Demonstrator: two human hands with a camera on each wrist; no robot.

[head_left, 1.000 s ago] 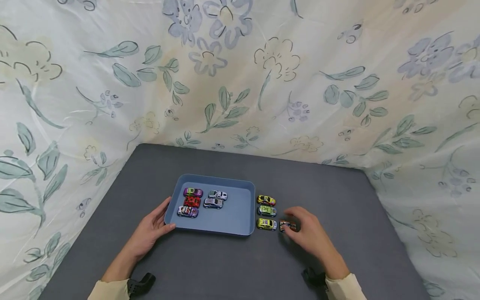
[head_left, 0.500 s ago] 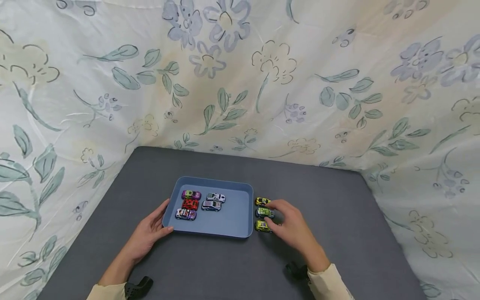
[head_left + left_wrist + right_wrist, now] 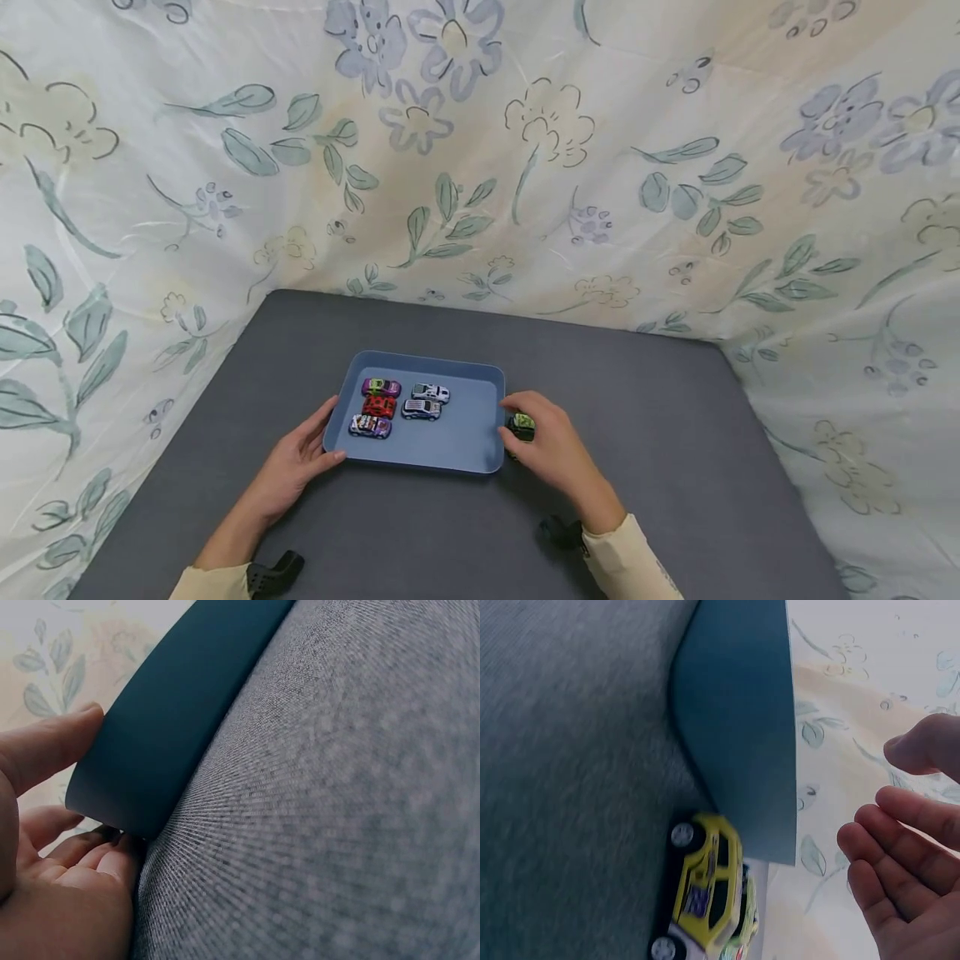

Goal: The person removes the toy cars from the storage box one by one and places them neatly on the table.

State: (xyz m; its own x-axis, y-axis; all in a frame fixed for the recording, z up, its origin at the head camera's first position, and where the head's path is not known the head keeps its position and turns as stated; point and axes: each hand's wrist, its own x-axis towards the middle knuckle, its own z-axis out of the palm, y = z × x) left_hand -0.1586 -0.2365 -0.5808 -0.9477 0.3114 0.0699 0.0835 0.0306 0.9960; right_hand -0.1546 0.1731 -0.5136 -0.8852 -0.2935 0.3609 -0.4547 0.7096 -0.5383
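Note:
A blue tray [image 3: 427,359] lies on the grey table with several toy cars toward its left side, among them a red car [image 3: 379,407] and a silver car [image 3: 422,409]. My left hand [image 3: 296,462] grips the tray's near-left corner, thumb at the front rim and fingers against the left side. My right hand [image 3: 551,437] is at the tray's right edge, fingertips right by the rim. In the right wrist view its thumb and fingers stand apart with nothing between them. Under it shows a green car [image 3: 522,427]; a yellow car [image 3: 705,892] is beside the tray wall. Other cars there are hidden by the hand.
A purple-and-green car [image 3: 381,387], a purple-and-white car [image 3: 370,427] and a white car [image 3: 431,393] also sit in the tray. Grey cloth [image 3: 420,533] covers the table. Flowered fabric [image 3: 480,167] hangs behind and at both sides.
My right hand has moved left from the dark car at the far right, across the yellow and green cars, to the tray's right rim. My left hand keeps its place at the tray.

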